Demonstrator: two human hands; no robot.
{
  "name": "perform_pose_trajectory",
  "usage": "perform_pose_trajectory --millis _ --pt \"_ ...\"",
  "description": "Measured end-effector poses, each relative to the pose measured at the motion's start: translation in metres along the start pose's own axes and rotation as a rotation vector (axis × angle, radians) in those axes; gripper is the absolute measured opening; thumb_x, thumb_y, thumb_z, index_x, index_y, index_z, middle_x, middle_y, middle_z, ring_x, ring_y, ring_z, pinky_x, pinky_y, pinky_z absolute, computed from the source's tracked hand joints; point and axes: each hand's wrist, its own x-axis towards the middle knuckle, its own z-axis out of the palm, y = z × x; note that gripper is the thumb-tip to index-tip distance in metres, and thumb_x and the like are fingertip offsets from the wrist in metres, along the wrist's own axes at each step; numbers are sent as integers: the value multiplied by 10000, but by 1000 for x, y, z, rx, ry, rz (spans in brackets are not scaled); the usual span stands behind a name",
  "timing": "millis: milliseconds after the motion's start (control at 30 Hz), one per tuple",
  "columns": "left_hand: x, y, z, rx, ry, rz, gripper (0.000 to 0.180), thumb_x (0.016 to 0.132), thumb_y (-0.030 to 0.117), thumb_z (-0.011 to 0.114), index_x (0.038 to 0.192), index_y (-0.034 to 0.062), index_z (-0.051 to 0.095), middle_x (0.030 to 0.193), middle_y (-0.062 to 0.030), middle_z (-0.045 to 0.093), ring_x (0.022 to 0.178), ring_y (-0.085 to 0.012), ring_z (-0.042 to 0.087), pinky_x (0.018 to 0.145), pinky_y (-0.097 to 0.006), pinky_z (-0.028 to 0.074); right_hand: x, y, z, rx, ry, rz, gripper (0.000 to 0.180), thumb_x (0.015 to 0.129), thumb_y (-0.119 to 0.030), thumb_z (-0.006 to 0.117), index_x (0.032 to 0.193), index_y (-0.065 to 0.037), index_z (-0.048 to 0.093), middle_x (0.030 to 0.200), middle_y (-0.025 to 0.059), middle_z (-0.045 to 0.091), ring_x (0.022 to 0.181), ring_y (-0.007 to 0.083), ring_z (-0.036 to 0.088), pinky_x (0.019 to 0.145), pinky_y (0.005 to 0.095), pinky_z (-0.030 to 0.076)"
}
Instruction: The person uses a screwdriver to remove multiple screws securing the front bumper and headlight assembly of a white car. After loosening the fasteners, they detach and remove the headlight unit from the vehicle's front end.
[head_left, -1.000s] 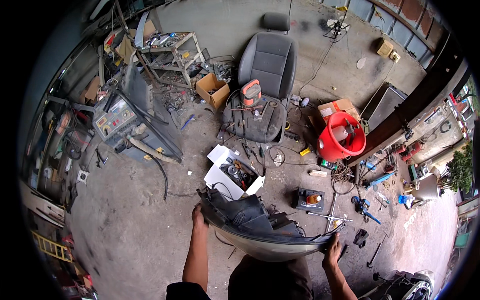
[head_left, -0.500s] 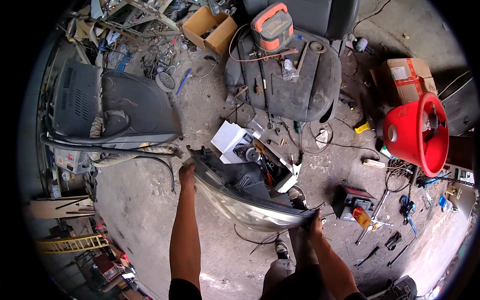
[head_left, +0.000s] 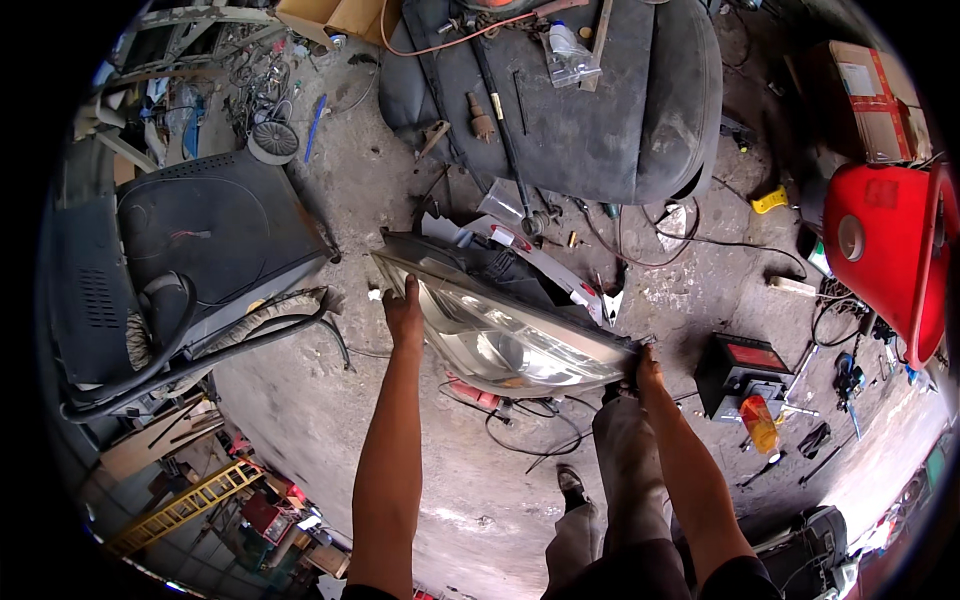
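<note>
Head view: a car headlight (head_left: 505, 330) is held level above the concrete floor (head_left: 300, 420), gripped at each end. The left hand (head_left: 403, 312) is closed over its left end, the right hand (head_left: 648, 368) over its right corner, fingers wrapped. Compared with a second ago, the view has tipped downward and the headlight appears nearer the black car seat (head_left: 590, 110). Bare floor lies to the lower left; cables (head_left: 520, 425), a small black box (head_left: 737, 367) and a grey casing (head_left: 190, 250) crowd the sides.

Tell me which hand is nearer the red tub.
Right. The right hand grips the headlight at the end toward the red tub; the left hand holds the far end.
</note>
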Motion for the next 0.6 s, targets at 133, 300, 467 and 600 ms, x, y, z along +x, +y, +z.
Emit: perform_pose_trajectory --millis 133,300,467,600 --pt "-102 6 6 76 44 94 734 874 404 648 1323 -122 399 1245 -318 498 1124 -436 518 988 -440 404 -20 0 -22 -611 220 -291 746 930 -635 369 1177 38 574 1009 239 660 887 389 670 729 483 540" --pt "-234 -38 1 44 -121 129 420 833 204 621 1126 -89 554 1110 -277 584 1047 -422 547 941 -437 436 -108 21 -47 -839 261 -507 537 920 -486 467 1104 6 578 1057 277 645 1007 453 618 876 528 476" --pt "-367 -63 9 -6 -624 131 316 834 222 612 995 -51 599 979 -231 649 954 -381 613 856 -407 475 -155 129 -121 -796 284 -629 385 894 -403 510 998 -40 584 956 271 662 946 447 636 841 560 483" --pt "-484 -35 -45 -267 -817 178 285 845 171 630 1022 -51 601 1014 -155 631 956 -268 610 864 -346 467 -206 253 -208 -682 227 -509 461 907 -451 463 1034 -53 658 1047 276 639 1038 445 600 864 536 479"
